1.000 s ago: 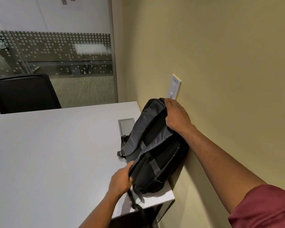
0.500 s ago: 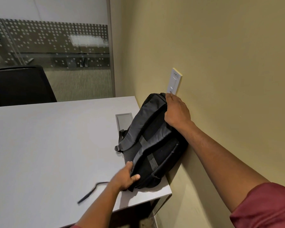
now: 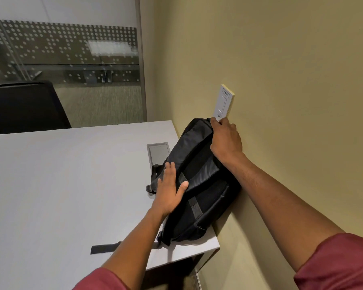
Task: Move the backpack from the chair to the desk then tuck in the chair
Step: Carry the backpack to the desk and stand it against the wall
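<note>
The black backpack (image 3: pixel 199 185) stands on the right end of the white desk (image 3: pixel 61 185), leaning against the yellow wall. My right hand (image 3: pixel 225 141) grips its top edge next to the wall. My left hand (image 3: pixel 171 189) lies flat with fingers spread on the backpack's left side and shoulder strap. A loose strap end (image 3: pixel 105 249) lies flat on the desk near the front edge, partly under my left forearm. The chair the backpack came from is out of view.
A white wall switch plate (image 3: pixel 223 102) sits just above the backpack. A grey cable hatch (image 3: pixel 157 152) is set into the desk left of the bag. A black chair back (image 3: pixel 23 107) stands behind the desk's far left, before a glass partition.
My left hand moved from the backpack's lower front corner up to its left side and now rests flat. The loose strap lies stretched on the desk. My right hand keeps its hold on top.
</note>
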